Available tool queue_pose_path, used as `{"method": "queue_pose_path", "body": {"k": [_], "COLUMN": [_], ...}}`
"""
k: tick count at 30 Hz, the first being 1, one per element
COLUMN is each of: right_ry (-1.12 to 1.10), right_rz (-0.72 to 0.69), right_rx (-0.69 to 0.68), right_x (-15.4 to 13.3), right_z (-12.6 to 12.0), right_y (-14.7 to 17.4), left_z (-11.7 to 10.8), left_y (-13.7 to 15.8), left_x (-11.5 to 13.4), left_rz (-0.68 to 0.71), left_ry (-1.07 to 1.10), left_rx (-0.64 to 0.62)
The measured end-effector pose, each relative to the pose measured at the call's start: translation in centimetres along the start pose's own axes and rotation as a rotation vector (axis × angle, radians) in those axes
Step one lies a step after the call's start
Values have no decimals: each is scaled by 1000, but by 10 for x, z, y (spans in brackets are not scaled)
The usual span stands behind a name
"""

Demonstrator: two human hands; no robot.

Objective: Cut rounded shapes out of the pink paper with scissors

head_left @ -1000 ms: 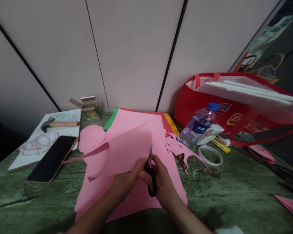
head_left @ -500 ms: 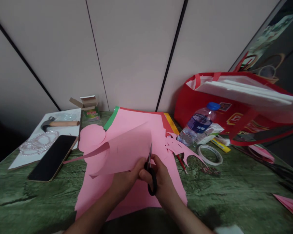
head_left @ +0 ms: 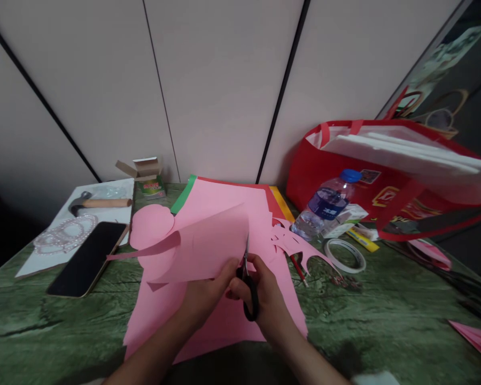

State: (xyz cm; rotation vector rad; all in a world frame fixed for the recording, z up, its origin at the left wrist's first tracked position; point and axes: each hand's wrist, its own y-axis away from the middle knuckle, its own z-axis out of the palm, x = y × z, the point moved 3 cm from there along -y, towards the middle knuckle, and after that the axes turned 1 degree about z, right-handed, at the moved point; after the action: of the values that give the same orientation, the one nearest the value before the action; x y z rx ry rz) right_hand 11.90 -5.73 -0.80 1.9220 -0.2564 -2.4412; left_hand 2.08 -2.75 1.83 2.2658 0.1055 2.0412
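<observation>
A curled sheet of pink paper (head_left: 212,243) is gripped near its lower right edge by my left hand (head_left: 210,291), thumb on top. In my right hand (head_left: 264,291) is a pair of black-handled scissors (head_left: 250,299), fingers through the loops. The blades point up and away from me, against the paper's right edge; whether they are fully closed I cannot make out. A narrow strip trails from the sheet's left side. Beneath both hands lies a stack of pink paper (head_left: 224,326). Rounded pink cutouts (head_left: 151,227) rest on its left side.
To the left are a phone (head_left: 88,259), a hammer (head_left: 106,203), beads (head_left: 66,235) and a small open box (head_left: 151,184). Rightward are paper scraps (head_left: 300,246), a tape roll (head_left: 344,255), a water bottle (head_left: 324,206) and a red bag (head_left: 304,166). A wall stands behind.
Both hands keep nearly the same place. The scissor blades look slightly closer together, and the pink sheet has shifted a little. The view has moved very slightly.
</observation>
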Motion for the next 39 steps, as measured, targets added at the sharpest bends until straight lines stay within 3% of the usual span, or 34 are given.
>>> {"method": "queue_pose_path", "body": {"k": [9,24,39], "right_ry": [59,66,56], "right_rz": [8,57,45], "right_rx": [32,80,45], "right_x": [1,-4,0], "right_z": [0,1,1], "right_y": [0,1,1], "left_z": [-2,-6,-7], "left_y": [1,-8,-9], "left_x": [-1,-7,-7], "left_rz": [30,35,72], "left_ry": [14,-14,0], "left_rx": [63,-43,2]}}
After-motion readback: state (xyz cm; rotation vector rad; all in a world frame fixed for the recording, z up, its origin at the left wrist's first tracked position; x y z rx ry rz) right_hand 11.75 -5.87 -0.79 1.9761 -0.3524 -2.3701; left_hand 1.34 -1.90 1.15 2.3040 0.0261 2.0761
